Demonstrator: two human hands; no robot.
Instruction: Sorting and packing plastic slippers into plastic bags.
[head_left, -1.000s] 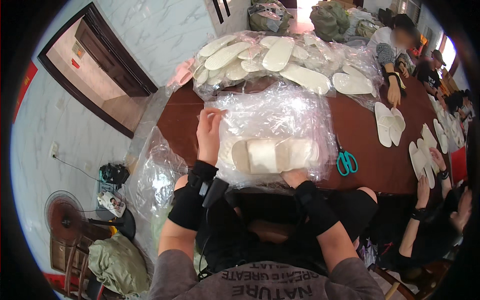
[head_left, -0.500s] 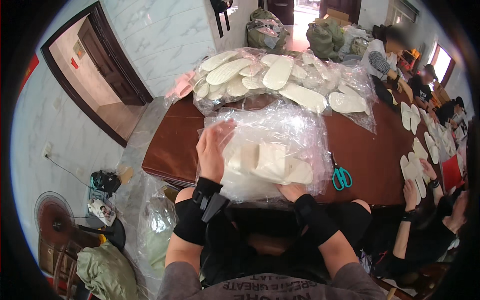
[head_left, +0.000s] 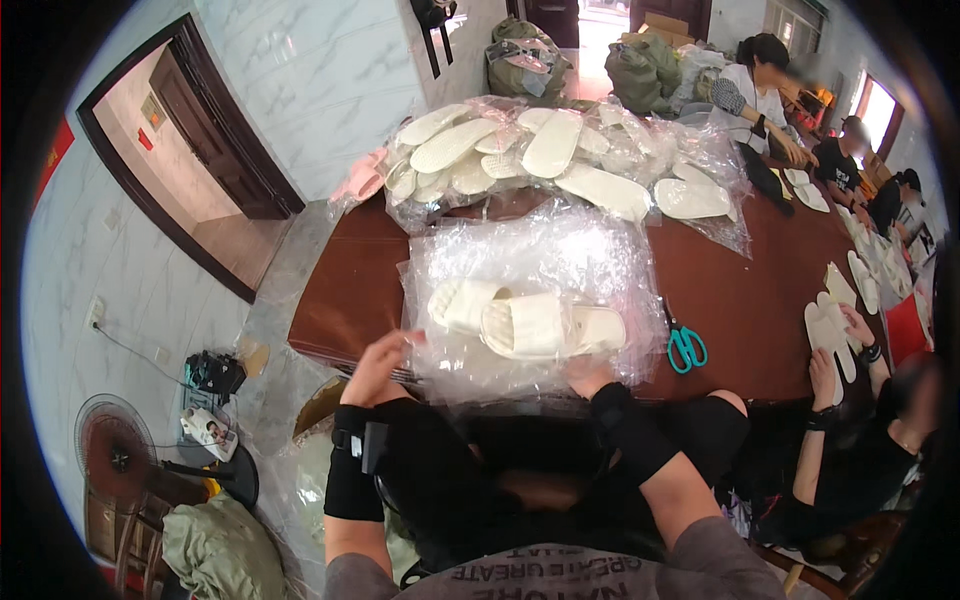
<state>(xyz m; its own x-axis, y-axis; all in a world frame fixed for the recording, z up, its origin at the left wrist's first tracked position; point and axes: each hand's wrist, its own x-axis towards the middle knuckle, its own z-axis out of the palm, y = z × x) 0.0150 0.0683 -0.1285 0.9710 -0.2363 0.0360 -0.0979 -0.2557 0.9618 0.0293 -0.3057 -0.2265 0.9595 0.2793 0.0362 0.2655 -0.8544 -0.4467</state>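
Note:
A pair of cream slide slippers (head_left: 535, 325) lies sole-down on a stack of clear plastic bags (head_left: 590, 240), on the brown table in front of me. One slipper partly overlaps the other. My left hand (head_left: 375, 368) is just off the bags' left near edge, fingers bent and apart, their tips slightly blurred. Nothing shows in it. At the near edge below the right slipper, my right hand (head_left: 590, 376) is closed on the plastic; film and blur partly cover its fingers. Scissors with teal handles (head_left: 687, 348) lie to the right of the bags.
Bagged cream slippers (head_left: 550, 145) pile up at the table's (head_left: 335, 290) far side, with a pink slipper (head_left: 362, 175) at their left. On the right, another person's hands (head_left: 825, 370) hold cream slippers. A fan (head_left: 118, 455) stands on the floor at left.
My left hand has come off the plastic, moving down and left past the bags' edge. The slippers now lie spread apart more and show more clearly. My right hand stays nearly in place.

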